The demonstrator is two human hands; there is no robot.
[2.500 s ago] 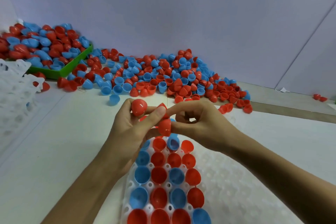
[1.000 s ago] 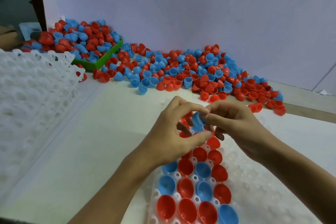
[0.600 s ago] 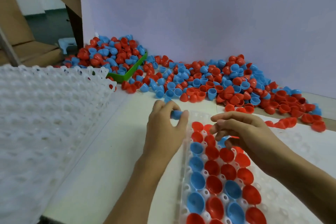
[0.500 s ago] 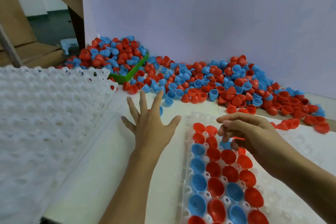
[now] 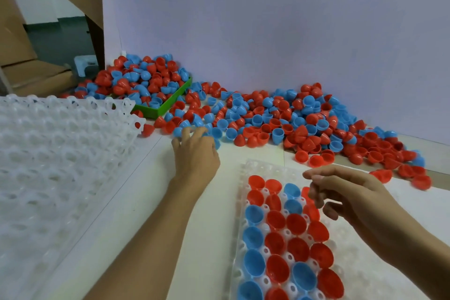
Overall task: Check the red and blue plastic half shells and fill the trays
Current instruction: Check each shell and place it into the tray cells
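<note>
A translucent white tray (image 5: pixel 243 165) lies in front of me, its left columns filled with red and blue half shells (image 5: pixel 276 241), open sides up. A large loose pile of red and blue half shells (image 5: pixel 280 117) lies along the back wall. My left hand (image 5: pixel 194 156) reaches to the near edge of that pile, and its fingertips touch blue shells there; nothing shows in its grasp. My right hand (image 5: pixel 353 200) hovers over the far right of the filled rows, fingers loosely curled and holding nothing.
A stack of empty white trays (image 5: pixel 60 153) fills the left side. A green bin (image 5: pixel 170 103) heaped with shells stands at the back left. Cardboard boxes (image 5: pixel 14 39) lie beyond the table's left edge. The white wall panel (image 5: pixel 267 31) closes off the back.
My left hand let go of the blue shell it pinched and moved forward to the edge of the pile. My right hand stayed over the tray.
</note>
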